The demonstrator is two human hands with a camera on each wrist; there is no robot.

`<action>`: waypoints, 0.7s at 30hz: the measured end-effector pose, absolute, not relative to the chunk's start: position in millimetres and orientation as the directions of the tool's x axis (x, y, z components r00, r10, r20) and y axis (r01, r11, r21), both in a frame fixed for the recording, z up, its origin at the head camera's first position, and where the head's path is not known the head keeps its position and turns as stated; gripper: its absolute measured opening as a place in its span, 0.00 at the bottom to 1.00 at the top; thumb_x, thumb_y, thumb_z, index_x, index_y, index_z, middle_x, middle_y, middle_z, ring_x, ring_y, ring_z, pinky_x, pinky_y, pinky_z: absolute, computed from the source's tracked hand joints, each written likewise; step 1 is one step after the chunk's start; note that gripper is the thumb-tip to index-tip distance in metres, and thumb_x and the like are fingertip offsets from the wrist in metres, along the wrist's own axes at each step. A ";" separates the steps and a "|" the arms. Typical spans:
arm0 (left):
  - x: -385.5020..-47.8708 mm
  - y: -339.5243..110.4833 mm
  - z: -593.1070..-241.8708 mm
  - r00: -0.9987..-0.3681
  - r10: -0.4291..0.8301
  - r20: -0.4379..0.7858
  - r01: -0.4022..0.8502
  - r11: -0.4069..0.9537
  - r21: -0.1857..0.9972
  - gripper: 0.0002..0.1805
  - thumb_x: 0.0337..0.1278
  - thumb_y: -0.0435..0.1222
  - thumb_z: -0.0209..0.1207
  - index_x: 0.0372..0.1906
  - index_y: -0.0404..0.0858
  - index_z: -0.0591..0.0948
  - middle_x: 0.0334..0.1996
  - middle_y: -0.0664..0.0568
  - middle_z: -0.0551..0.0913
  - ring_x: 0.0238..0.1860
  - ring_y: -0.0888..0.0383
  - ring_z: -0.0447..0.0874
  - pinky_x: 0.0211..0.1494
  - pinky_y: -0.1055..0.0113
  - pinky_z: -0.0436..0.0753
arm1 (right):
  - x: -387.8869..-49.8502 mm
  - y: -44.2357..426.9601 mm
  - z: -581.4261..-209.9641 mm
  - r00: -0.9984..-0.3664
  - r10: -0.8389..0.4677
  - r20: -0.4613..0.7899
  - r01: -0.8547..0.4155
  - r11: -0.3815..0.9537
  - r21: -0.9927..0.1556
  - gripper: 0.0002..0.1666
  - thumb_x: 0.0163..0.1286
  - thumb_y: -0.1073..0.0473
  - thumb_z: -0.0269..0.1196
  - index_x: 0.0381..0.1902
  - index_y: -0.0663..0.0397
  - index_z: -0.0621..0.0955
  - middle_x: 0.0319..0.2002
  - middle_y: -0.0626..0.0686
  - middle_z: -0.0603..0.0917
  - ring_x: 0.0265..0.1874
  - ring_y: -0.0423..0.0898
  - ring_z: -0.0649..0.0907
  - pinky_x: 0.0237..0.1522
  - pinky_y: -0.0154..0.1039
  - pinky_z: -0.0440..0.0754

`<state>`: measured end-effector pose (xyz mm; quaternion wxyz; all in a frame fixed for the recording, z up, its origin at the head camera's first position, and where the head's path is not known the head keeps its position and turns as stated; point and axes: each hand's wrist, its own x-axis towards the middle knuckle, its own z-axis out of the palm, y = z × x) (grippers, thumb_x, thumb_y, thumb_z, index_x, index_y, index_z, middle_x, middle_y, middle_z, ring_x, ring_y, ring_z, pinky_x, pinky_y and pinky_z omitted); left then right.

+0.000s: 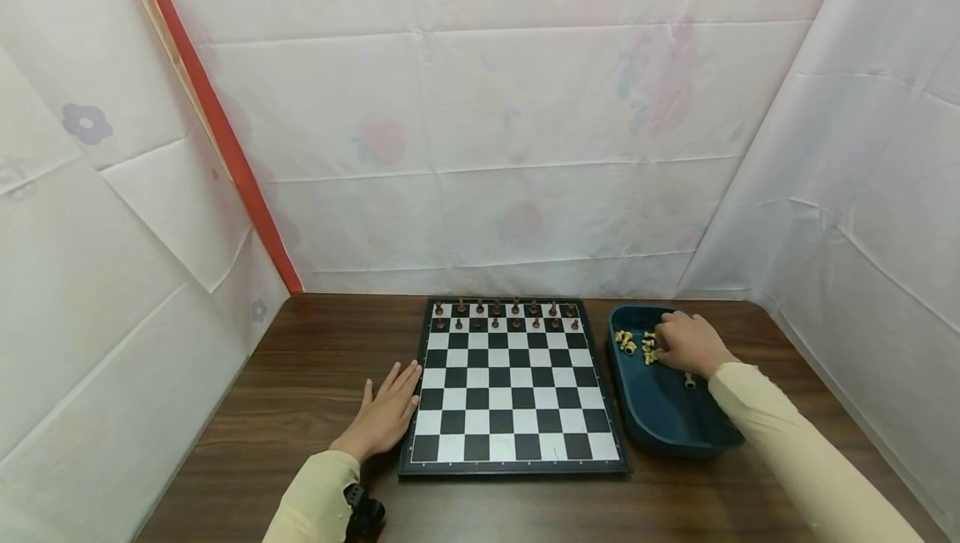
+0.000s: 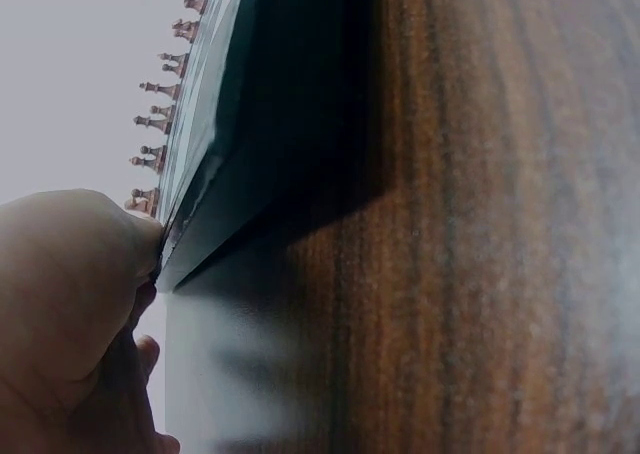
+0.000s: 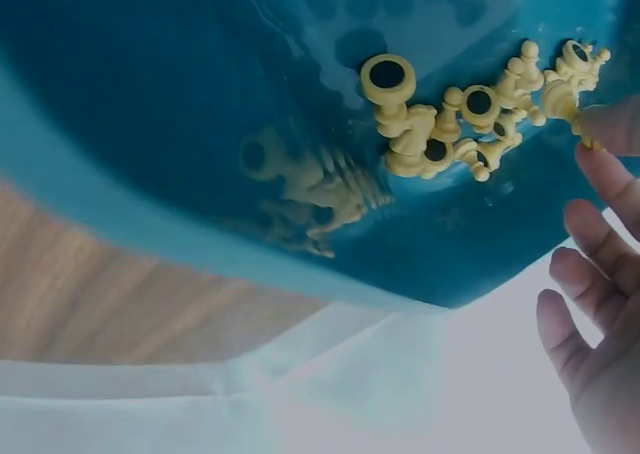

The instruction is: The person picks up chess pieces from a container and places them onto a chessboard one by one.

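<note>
A chessboard (image 1: 513, 393) lies on the table with brown chess pieces (image 1: 496, 324) standing in two rows along its far side. My left hand (image 1: 385, 411) rests at the board's left edge, fingers spread and straight. Over the far end of a dark teal tray (image 1: 660, 426), my right hand (image 1: 690, 344) reaches in among cream-yellow chess pieces (image 3: 410, 139). Thumb and forefinger pinch one yellow piece (image 3: 562, 100) in the right wrist view; its kind is hard to make out. The other right fingers are loosely bent away from the pieces.
The tray stands just right of the board on a dark wooden table (image 1: 330, 334). White patterned sheeting (image 1: 480, 151) encloses the back and both sides. A red strip (image 1: 225, 126) runs down the left corner. A black device (image 1: 363, 514) sits at the left wrist.
</note>
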<state>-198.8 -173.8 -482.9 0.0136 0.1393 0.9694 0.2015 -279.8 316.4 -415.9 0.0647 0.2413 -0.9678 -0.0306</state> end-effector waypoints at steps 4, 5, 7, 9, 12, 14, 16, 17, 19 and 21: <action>-198.6 -173.5 -482.4 -0.962 0.270 0.029 0.259 0.880 0.398 0.27 0.72 0.38 0.45 0.72 0.34 0.60 0.73 0.43 0.56 0.73 0.41 0.46 0.64 0.29 0.40 | -277.5 313.7 -412.7 -0.834 -0.532 0.144 -0.521 0.846 0.112 0.09 0.52 0.59 0.72 0.20 0.47 0.80 0.23 0.44 0.70 0.24 0.44 0.71 0.25 0.41 0.67; -198.6 -173.4 -482.3 -0.963 0.270 0.029 0.259 0.880 0.398 0.27 0.72 0.38 0.45 0.72 0.34 0.60 0.73 0.43 0.56 0.73 0.41 0.46 0.64 0.30 0.40 | -276.8 313.0 -412.0 -0.822 -0.548 0.155 -0.536 0.836 0.116 0.09 0.51 0.59 0.72 0.21 0.47 0.80 0.23 0.44 0.70 0.24 0.44 0.71 0.24 0.41 0.67; -198.8 -173.4 -482.6 -0.963 0.270 0.029 0.258 0.880 0.399 0.27 0.72 0.38 0.45 0.72 0.34 0.60 0.73 0.43 0.56 0.73 0.41 0.46 0.64 0.30 0.40 | -275.0 311.1 -410.8 -0.801 -0.573 0.172 -0.559 0.820 0.125 0.09 0.50 0.60 0.73 0.21 0.47 0.81 0.23 0.44 0.69 0.24 0.44 0.71 0.25 0.40 0.66; -198.9 -173.5 -483.0 -0.963 0.269 0.029 0.258 0.880 0.400 0.27 0.72 0.38 0.45 0.72 0.34 0.60 0.73 0.43 0.56 0.73 0.41 0.46 0.64 0.30 0.39 | -273.1 309.0 -409.6 -0.786 -0.591 0.181 -0.577 0.807 0.127 0.10 0.49 0.59 0.74 0.21 0.47 0.80 0.23 0.43 0.69 0.25 0.44 0.71 0.25 0.40 0.65; -198.7 -173.7 -483.3 -0.963 0.269 0.026 0.256 0.878 0.403 0.28 0.72 0.38 0.45 0.72 0.34 0.60 0.73 0.43 0.56 0.73 0.41 0.46 0.64 0.29 0.39 | -269.3 305.3 -407.3 -0.771 -0.609 0.185 -0.597 0.793 0.121 0.09 0.48 0.59 0.74 0.22 0.48 0.82 0.23 0.43 0.69 0.25 0.43 0.70 0.26 0.39 0.65; -198.5 -173.9 -483.5 -0.963 0.269 0.025 0.256 0.879 0.402 0.28 0.72 0.38 0.45 0.72 0.34 0.59 0.73 0.43 0.56 0.73 0.40 0.46 0.64 0.29 0.39 | -266.0 302.6 -405.4 -0.763 -0.619 0.184 -0.610 0.785 0.113 0.09 0.48 0.59 0.75 0.22 0.49 0.82 0.23 0.42 0.69 0.25 0.43 0.70 0.26 0.38 0.65; -198.6 -174.2 -484.0 -0.962 0.271 0.025 0.258 0.879 0.400 0.28 0.72 0.38 0.45 0.72 0.34 0.59 0.73 0.43 0.56 0.73 0.40 0.46 0.64 0.29 0.39 | -262.6 300.0 -403.4 -0.756 -0.629 0.180 -0.619 0.777 0.112 0.09 0.48 0.59 0.75 0.22 0.49 0.82 0.23 0.42 0.69 0.25 0.42 0.69 0.26 0.37 0.64; -198.6 -174.4 -484.2 -0.962 0.271 0.025 0.259 0.880 0.399 0.28 0.72 0.38 0.45 0.72 0.34 0.59 0.73 0.43 0.56 0.73 0.40 0.46 0.64 0.29 0.39 | -261.1 298.7 -402.3 -0.754 -0.633 0.176 -0.624 0.774 0.113 0.09 0.49 0.59 0.75 0.22 0.48 0.82 0.23 0.42 0.69 0.25 0.41 0.69 0.26 0.36 0.63; -199.0 -174.6 -484.2 -0.962 0.272 0.025 0.259 0.880 0.397 0.28 0.72 0.38 0.45 0.72 0.34 0.59 0.73 0.43 0.56 0.73 0.40 0.46 0.64 0.29 0.39 | -258.6 296.5 -400.1 -0.748 -0.642 0.171 -0.631 0.767 0.116 0.10 0.49 0.59 0.75 0.21 0.47 0.81 0.23 0.41 0.68 0.24 0.41 0.67 0.26 0.36 0.63; -199.5 -174.8 -484.2 -0.962 0.271 0.024 0.258 0.881 0.397 0.28 0.73 0.38 0.45 0.72 0.34 0.59 0.73 0.43 0.56 0.73 0.40 0.46 0.64 0.29 0.39 | -256.9 294.4 -398.1 -0.742 -0.650 0.167 -0.639 0.760 0.122 0.11 0.49 0.59 0.75 0.21 0.45 0.80 0.23 0.41 0.67 0.25 0.41 0.67 0.26 0.36 0.62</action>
